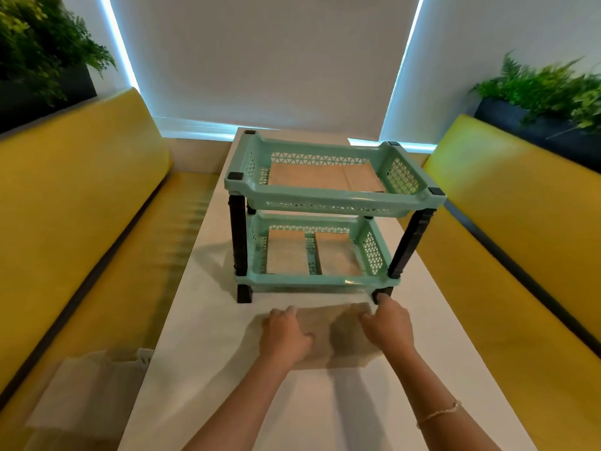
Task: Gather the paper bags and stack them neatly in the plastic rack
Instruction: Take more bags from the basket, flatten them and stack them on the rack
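On the white table (201,336), right in front of the rack, a brown paper bag (325,333) was lying flat, blurry from motion, with both hands on it. Left hand (286,335) sat on the bag's left part, fingers curled down over the near-left edge area, thumb pointing toward the middle. Right hand (388,327) was on the bag's right side, fingertips just at the rack's front right foot. Honestly couldn't tell if either hand was actually pinching the paper or just pressing on it, too smeared. A thin bracelet (439,413) was on the right wrist.

The mint green plastic rack (325,198) stood mid-table, two tiers on black posts. Top tier already had a flat paper bag (325,175) in it, filling most of the tray floor. Bottom tier had two more bags side by side, one on the left (284,255) and one on the right (338,255), with a strip of tray floor showing between them.

Off to the left, on the yellow bench seat (81,196), another pale bag (87,388) was lying near the table edge, also blurred. A matching yellow bench (520,206) ran along the right, and green plants (39,43) sat behind both.
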`<state>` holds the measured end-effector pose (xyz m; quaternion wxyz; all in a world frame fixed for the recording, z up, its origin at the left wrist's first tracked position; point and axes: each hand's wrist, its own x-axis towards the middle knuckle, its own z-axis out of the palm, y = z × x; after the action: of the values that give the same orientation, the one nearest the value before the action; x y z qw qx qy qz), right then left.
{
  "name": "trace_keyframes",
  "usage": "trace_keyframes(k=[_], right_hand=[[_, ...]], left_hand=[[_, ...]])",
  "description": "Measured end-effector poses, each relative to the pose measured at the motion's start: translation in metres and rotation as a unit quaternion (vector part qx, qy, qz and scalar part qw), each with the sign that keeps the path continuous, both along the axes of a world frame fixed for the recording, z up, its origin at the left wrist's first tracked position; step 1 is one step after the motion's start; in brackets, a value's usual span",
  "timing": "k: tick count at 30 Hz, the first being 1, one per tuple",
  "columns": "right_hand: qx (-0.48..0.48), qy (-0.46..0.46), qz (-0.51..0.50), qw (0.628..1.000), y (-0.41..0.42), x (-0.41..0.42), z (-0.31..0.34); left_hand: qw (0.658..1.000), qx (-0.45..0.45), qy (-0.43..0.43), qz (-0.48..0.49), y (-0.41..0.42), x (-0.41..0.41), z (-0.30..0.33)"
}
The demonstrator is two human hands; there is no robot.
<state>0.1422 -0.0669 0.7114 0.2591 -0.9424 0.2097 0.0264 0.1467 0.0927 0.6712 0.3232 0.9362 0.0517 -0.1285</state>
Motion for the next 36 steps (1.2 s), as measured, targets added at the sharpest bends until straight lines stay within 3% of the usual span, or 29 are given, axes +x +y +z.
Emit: trace_keyframes(k=[4,13,19,27,29,34,36], right_hand=[[-0.011,0.062,-0.013,0.998,0.000,-0.017,-0.012],[-0.063,-0.008,0.015,0.998,0.016,-0.027,-0.015],[-0.049,-0.092,0.027,0.994,0.022,-0.033,-0.015],[-0.126,-0.084,0.064,0.986,0.024,-0.040,-0.013],[-0.110,-0.081,0.061,0.989,0.024,-0.039,-0.010],[0.035,-0.088,0.033,0.995,0.028,-0.039,-0.005],[0.043,-0.075,0.017,0.996,0.027,-0.039,-0.005]], left_hand=[[0.999,0.045,0.020,-0.017,-0.008,-0.011,-0.006],[0.994,0.107,0.022,-0.021,-0.014,-0.012,-0.005],[0.992,0.121,0.018,-0.016,-0.015,-0.012,-0.006],[0.992,0.125,0.026,-0.009,-0.017,-0.013,-0.006],[0.992,0.125,0.024,-0.009,-0.017,-0.013,-0.006],[0.992,0.127,0.024,-0.003,-0.018,-0.015,-0.006],[0.991,0.129,0.025,0.000,-0.018,-0.015,-0.005]])
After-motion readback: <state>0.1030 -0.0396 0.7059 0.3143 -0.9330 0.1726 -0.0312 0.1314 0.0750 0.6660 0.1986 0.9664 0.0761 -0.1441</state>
